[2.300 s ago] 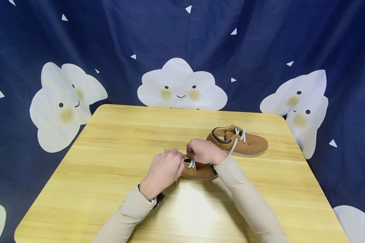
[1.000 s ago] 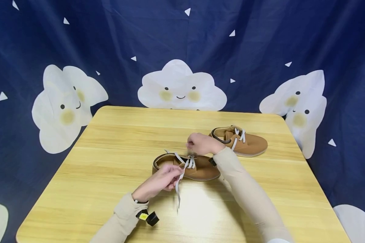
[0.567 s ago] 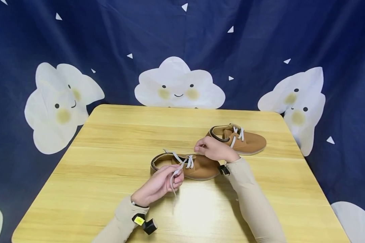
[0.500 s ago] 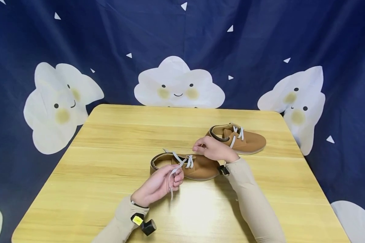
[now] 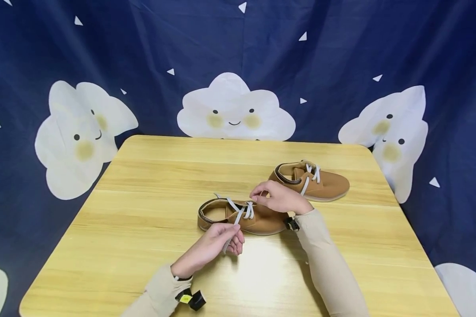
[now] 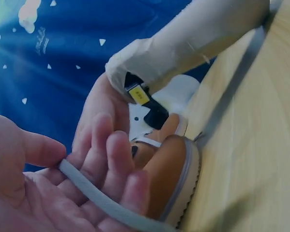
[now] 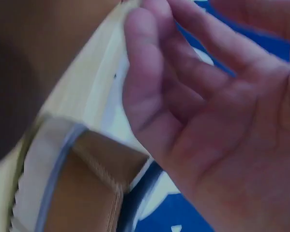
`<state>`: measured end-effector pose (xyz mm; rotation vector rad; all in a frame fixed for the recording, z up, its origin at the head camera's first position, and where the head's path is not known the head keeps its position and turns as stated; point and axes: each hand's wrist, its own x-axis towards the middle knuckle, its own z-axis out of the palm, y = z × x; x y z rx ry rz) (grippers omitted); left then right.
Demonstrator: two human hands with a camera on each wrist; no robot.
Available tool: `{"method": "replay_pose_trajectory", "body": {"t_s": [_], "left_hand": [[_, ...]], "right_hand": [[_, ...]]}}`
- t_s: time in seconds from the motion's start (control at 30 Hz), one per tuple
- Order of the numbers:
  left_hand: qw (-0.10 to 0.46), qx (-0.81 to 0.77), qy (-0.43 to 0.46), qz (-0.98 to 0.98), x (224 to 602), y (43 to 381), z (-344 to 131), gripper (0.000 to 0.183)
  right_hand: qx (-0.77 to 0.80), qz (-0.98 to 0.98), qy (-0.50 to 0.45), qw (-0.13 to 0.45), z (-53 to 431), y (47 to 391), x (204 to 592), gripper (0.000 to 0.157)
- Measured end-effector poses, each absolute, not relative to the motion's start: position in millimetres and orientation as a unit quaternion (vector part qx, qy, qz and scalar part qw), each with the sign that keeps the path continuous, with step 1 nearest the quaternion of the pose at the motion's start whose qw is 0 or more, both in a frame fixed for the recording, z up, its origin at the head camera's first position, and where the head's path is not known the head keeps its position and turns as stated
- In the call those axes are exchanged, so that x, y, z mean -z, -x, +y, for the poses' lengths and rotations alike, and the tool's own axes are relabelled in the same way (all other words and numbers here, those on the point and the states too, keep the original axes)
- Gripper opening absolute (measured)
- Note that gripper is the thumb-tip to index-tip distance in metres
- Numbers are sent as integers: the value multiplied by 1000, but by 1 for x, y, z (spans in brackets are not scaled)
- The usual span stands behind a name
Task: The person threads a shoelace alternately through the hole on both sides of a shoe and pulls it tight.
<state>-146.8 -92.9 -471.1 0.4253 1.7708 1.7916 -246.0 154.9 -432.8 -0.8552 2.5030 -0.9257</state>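
Observation:
A brown lace-up shoe (image 5: 267, 220) stands on the table, toe to the right. My left hand (image 5: 218, 242) is at its near side and pinches one end of the pale shoelace (image 6: 96, 195) between thumb and fingers. In the left wrist view the lace runs across the fingers. The other lace end lies over the shoe's far side. Over the far side of the lacing hovers my right hand (image 5: 279, 197), fingers bent, thumb and index tips close together near the top laces. Whether those fingertips hold any lace is not visible; in the right wrist view they sit at the frame's top edge.
A second brown shoe (image 5: 329, 187) with pale laces stands behind and to the right, close to my right hand. The wooden table (image 5: 143, 189) has rounded far corners. A dark blue curtain (image 5: 150, 44) with clouds and triangles hangs around it.
Both hands were together over the lacing and then parted. The left hand drew the lace end toward the near side and has since lowered. The right hand lifted away and came back slightly toward the laces.

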Motion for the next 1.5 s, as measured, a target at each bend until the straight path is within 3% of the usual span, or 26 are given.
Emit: {"method": "replay_pose_trajectory", "body": {"t_s": [0.1,0.27,0.37,0.97,1.07,1.2,1.27,1.5], "left_hand": [[266,-658,-185,680,467,144,-97,45],[256,-659,-197,679,462,143,-102,45],[262,-665,-193,672,459,141,-103,46],[268,-637,-203,693,448,131,-109,47],[264,-627,-220,699,447,130,-110,45],[265,-611,-247,704,442,128,-112,40],[262,-599,-257,711,439,127,-112,37],[231,-555,-293,743,427,127,-117,32]], "right_hand": [[295,886,295,204,162,241,431,43],[197,914,256,246,157,232,434,100],[152,925,247,247,149,230,440,111],[164,921,245,253,150,233,438,109],[214,908,281,225,154,227,426,94],[311,849,389,175,145,213,407,55],[334,811,449,169,136,206,400,43],[344,744,541,188,118,192,394,25]]}}
